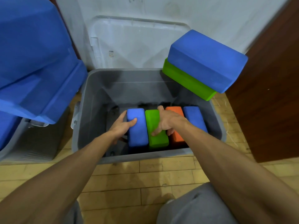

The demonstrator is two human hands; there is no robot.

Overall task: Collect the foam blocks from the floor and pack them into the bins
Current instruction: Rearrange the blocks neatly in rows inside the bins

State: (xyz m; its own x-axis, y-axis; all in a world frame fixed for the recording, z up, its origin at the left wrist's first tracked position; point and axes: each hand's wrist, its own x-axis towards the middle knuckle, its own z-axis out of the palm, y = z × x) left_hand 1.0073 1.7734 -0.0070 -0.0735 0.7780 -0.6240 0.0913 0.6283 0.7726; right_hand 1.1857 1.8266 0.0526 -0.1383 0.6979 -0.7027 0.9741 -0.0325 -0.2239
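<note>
The grey bin [90, 113] stands on the wood floor [145, 175], directly in front of the person. Four foam blocks stand on edge in a row inside it, side by side: left blue block [138, 131], green block [157, 139], orange block [177, 136], right blue block [195, 118]. The left hand [121, 126] grips the left blue block, with the thumb on its top face and the fingers down its left side. The right hand [167, 122] grips the green block, with the thumb on its top face and the fingers curled into the gap toward the orange block. Two more blocks rest on the bin's far right corner: a top blue block [208, 60] stacked on a lower green block [186, 81]. A clear lid [137, 42] leans against the wall behind the bin. A second bin [32, 143] stands to the left.
</note>
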